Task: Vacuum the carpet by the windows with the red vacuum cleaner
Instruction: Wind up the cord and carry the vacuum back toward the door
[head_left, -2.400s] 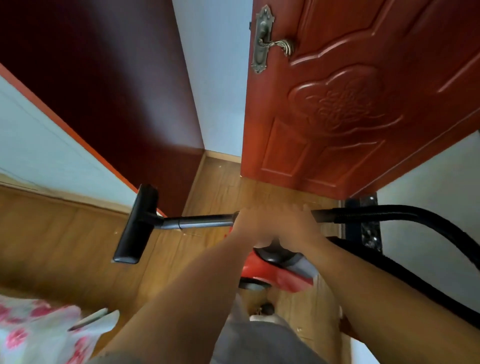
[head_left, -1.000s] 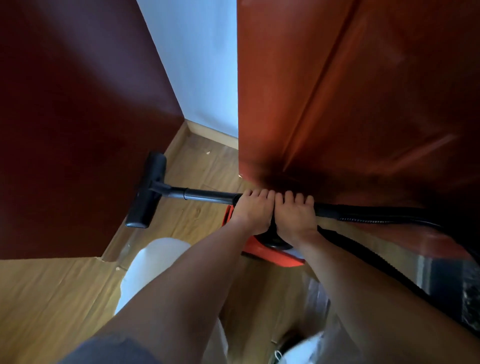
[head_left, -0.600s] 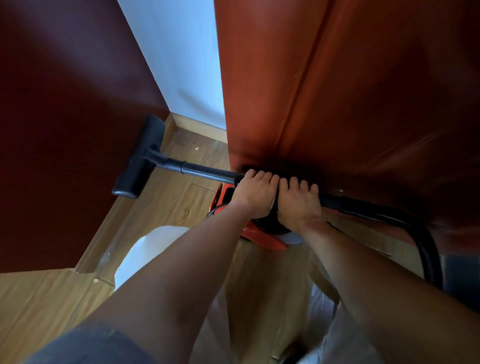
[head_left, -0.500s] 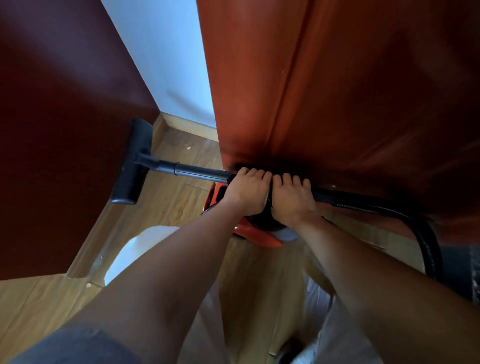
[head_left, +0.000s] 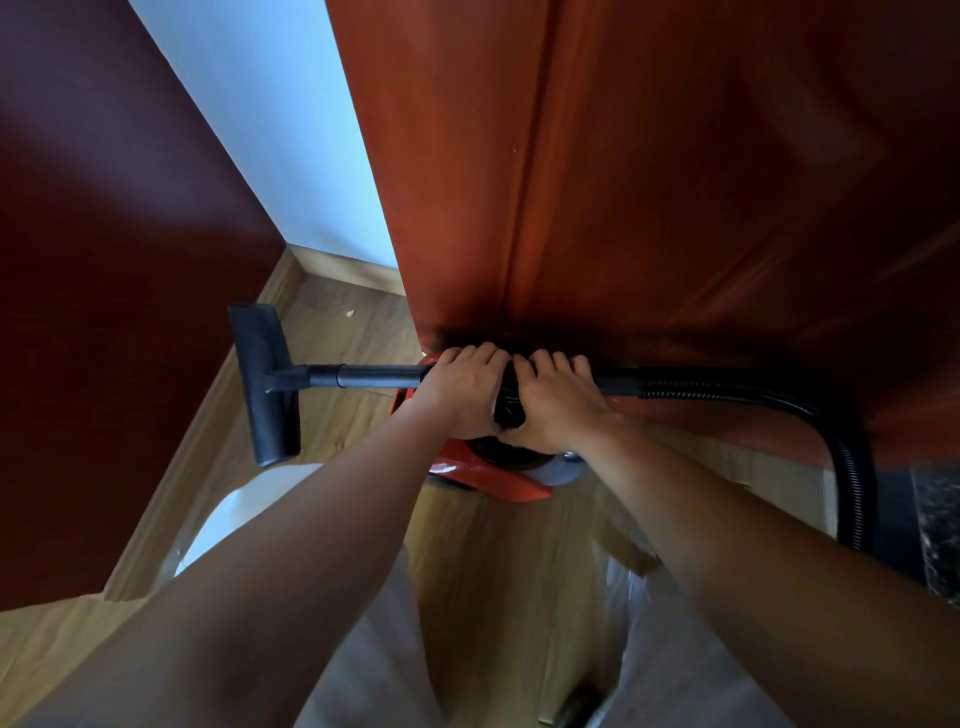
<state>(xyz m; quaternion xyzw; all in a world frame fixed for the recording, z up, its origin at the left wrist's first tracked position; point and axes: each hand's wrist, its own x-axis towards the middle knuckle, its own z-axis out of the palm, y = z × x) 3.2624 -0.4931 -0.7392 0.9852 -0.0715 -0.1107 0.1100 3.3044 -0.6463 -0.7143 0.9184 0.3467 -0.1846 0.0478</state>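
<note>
Close before the red door (head_left: 623, 182), left grip (head_left: 462, 397) and right grip (head_left: 558, 408) were each curled round the black wand (head_left: 363, 375), side by side; the red vacuum cleaner (head_left: 467, 475) was directly beneath them, near the door's foot.

I count two hands, one left hand (head_left: 462, 395) and one right hand (head_left: 558, 410), and one red vacuum cleaner (head_left: 483, 475). It carries one black tube (head_left: 369, 375), one floor head (head_left: 267, 384) and one ribbed hose (head_left: 779, 395). Behind these I count one reddish door (head_left: 623, 182) and one dark red panel (head_left: 104, 260).
</note>
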